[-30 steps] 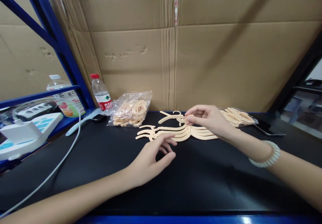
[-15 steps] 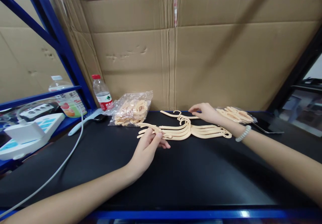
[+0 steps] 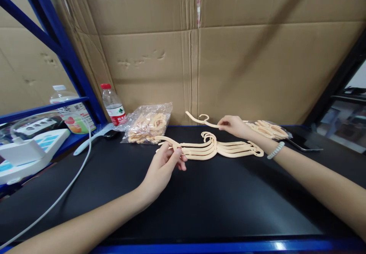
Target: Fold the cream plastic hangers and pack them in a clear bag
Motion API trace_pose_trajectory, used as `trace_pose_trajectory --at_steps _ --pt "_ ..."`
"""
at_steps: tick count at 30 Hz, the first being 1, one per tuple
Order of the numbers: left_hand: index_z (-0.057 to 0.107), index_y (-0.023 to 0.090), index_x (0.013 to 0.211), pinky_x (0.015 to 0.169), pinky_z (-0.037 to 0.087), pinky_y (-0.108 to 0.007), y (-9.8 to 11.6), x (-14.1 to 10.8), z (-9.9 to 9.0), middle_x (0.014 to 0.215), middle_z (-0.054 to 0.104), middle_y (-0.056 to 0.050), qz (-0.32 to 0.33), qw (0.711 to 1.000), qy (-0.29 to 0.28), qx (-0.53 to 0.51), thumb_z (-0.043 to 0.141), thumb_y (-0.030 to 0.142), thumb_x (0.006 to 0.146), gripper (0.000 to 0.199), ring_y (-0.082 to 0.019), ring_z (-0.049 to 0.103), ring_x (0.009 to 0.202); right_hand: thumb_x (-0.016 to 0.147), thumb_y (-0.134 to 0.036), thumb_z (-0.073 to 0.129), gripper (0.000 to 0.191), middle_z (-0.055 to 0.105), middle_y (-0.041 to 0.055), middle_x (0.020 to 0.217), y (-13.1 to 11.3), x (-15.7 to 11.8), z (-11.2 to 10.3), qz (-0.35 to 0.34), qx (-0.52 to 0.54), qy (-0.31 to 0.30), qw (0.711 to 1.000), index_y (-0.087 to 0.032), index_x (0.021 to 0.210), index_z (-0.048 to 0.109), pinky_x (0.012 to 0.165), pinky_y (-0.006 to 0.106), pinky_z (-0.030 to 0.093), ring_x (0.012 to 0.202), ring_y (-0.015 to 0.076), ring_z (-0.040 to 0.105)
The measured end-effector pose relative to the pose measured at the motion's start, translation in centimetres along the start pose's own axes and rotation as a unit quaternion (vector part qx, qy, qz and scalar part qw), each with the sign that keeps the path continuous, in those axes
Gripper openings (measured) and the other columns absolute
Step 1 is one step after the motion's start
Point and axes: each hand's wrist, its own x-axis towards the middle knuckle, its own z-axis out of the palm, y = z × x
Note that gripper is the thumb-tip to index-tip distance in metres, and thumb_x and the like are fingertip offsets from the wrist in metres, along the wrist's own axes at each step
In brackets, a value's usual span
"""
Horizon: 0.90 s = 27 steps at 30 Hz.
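The left hand pinches a beige hanger arm between thumb and fingers, its free end jutting up and left beyond them. The right hand's fingers are clamped on one end of a hooked hanger piece, which extends leftward from the fingertips, raised above the tabletop. Nested beige hangers lie between the hands.

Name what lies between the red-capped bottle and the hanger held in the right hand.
In the head view, a clear bag of beige pieces lies between the red-capped bottle and the hanger in the right hand.
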Motion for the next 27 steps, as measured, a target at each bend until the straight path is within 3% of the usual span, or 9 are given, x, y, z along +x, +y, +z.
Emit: trace_pose_trajectory --at_steps 7,10,12,15,18,22,27 --pt "0.054 0.017 0.079 0.065 0.044 -0.022 0.4 0.1 -0.2 0.068 0.054 0.004 -0.004 0.999 0.029 0.028 0.065 0.031 0.084 0.019 -0.009 0.052 0.063 0.085 -0.019 0.057 0.007 0.061 0.0047 0.085 -3.3 -3.0 -4.1 -0.104 -0.015 0.041 0.994 -0.019 0.084 0.064 0.072 0.031 0.046 0.078 0.0184 0.059" --pt "0.057 0.016 0.075 0.067 0.044 -0.022 0.6 0.1 -0.5 0.085 0.06 0.0 -0.01 0.999 0.032 0.02 0.069 0.032 0.081 0.02 -0.01 0.052 0.068 0.089 -0.017 0.051 0.011 0.06 0.0054 0.087 -4.7 -5.6 -4.8 -0.138 -0.038 0.059 0.988 -0.02 0.089 0.061 0.068 0.03 0.046 0.076 0.0176 0.058" --pt "0.06 0.015 0.074 0.068 0.044 -0.022 0.6 0.2 -0.7 0.092 0.061 -0.002 -0.009 0.999 0.031 0.014 0.07 0.032 0.08 0.021 -0.01 0.052 0.071 0.09 -0.015 0.049 0.012 0.06 0.0057 0.088 -5.1 -7.1 -4.9 -0.136 -0.05 0.069 0.987 -0.02 0.089 0.06 0.068 0.031 0.045 0.077 0.0184 0.058" --pt "0.063 0.016 0.083 0.071 0.043 -0.022 0.5 0.3 -0.8 0.077 0.058 0.0 -0.006 0.999 0.037 0.004 0.07 0.034 0.081 0.019 -0.011 0.051 0.071 0.09 -0.016 0.05 0.009 0.061 0.0052 0.084 -5.2 -8.7 -4.9 -0.117 -0.045 0.087 0.988 -0.02 0.088 0.057 0.067 0.032 0.045 0.076 0.0196 0.057" --pt "0.062 0.017 0.088 0.072 0.043 -0.023 0.2 0.5 -0.8 0.069 0.055 0.002 -0.008 0.999 0.051 -0.012 0.069 0.036 0.081 0.022 -0.011 0.051 0.069 0.089 -0.019 0.051 0.006 0.061 0.0032 0.078 -5.1 -9.4 -4.8 -0.084 -0.021 0.08 0.993 -0.02 0.088 0.056 0.061 0.03 0.044 0.069 0.0183 0.057" --pt "0.057 0.017 0.085 0.067 0.045 -0.023 -0.1 0.5 -0.5 0.073 0.058 0.001 -0.022 0.997 0.052 -0.046 0.07 0.039 0.081 0.025 -0.011 0.053 0.067 0.089 -0.023 0.051 0.005 0.062 0.0028 0.078 -5.1 -9.7 -4.8 -0.062 0.007 0.065 0.996 -0.021 0.087 0.055 0.06 0.03 0.047 0.068 0.0179 0.058" --pt "0.058 0.016 0.081 0.064 0.046 -0.022 0.0 0.4 -0.1 0.077 0.061 0.0 -0.039 0.998 0.034 -0.044 0.076 0.031 0.074 0.025 -0.011 0.055 0.067 0.088 -0.031 0.053 0.025 0.063 0.0065 0.089 -5.9 -10.0 -4.4 -0.031 0.073 0.043 0.996 -0.021 0.111 0.054 0.068 0.033 0.053 0.076 0.0204 0.062"
